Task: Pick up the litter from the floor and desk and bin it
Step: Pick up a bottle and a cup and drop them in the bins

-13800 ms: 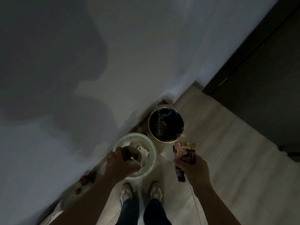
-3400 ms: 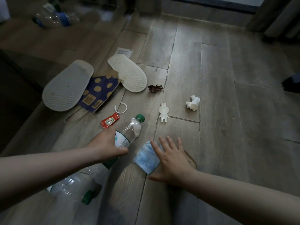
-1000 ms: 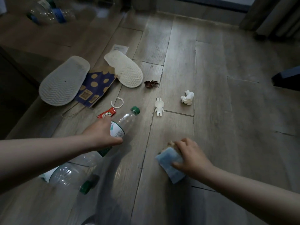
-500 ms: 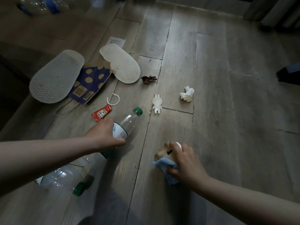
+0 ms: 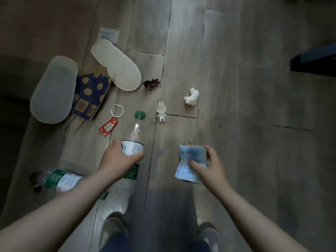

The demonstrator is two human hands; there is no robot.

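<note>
The bottle (image 5: 135, 131) has swung, cap now toward 12 o'clock, with the left hand (image 5: 118, 159) wrapped round its label. The mask (image 5: 190, 157) has left the floor (image 5: 236, 124), bunched in the right hand's (image 5: 209, 166) grasp (something tan behind it). A sachet (image 5: 108, 126) lies at the bottle's 10 o'clock, a tissue (image 5: 191, 96) at the mask's 12.

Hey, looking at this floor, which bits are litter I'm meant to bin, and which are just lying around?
Litter, likely: bottle in the left hand; face mask in the right hand; second bottle; ketchup packet; crumpled tissue; plastic ring; paper bag.
Just lying about, probably: grey slipper; white slipper; rabbit figure.
</note>
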